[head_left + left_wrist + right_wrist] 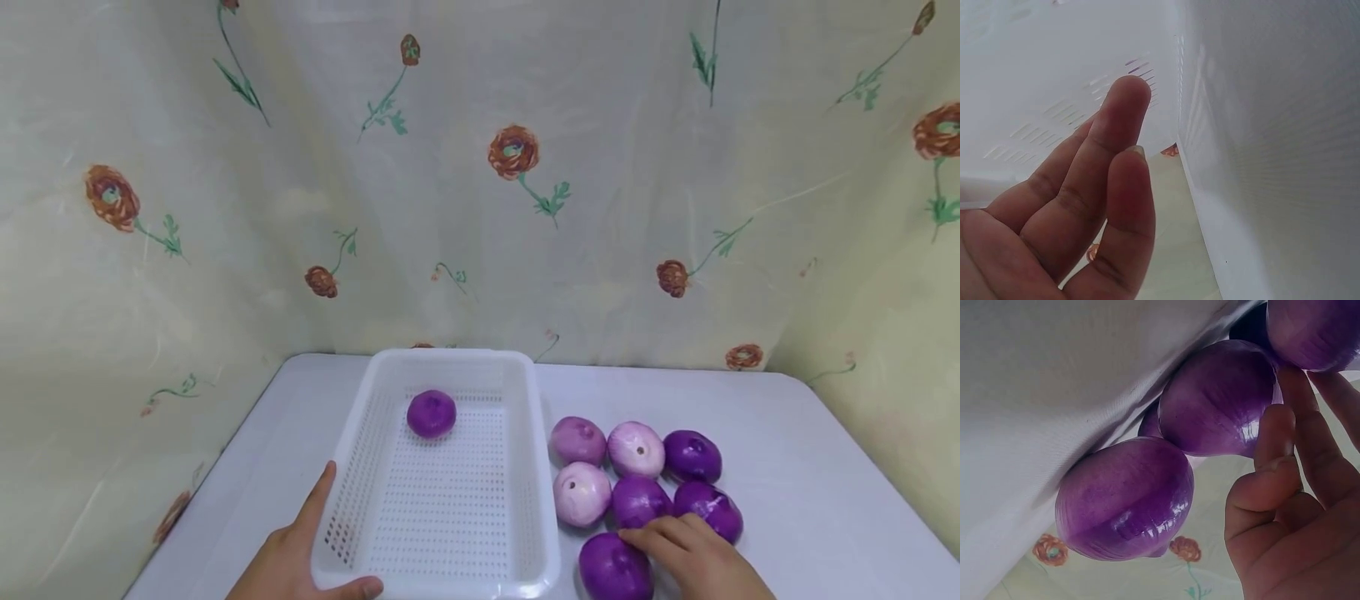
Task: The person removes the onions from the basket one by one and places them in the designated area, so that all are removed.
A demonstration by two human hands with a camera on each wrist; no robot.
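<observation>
A white perforated basket [525, 467] stands on the table with one purple onion [431, 413] at its far end. My left hand [315, 542] rests at the basket's near-left corner, thumb along the front rim and fingers [1104, 156] straight beside the basket wall [1272, 144]. Several purple and pale onions lie in a cluster right of the basket. My right hand [675, 542] lies over the nearest dark onion [611, 575], its fingertips by the onion behind it [637, 498]. In the right wrist view its fingers [1275, 456] are loosely bent beside two onions [1125, 500] [1219, 397], not clasping either.
The table [810, 467] has a white cloth and sits in a corner draped with flowered fabric [517, 167]. Its left edge runs close to the basket; bare cloth stretches to the right of the onions.
</observation>
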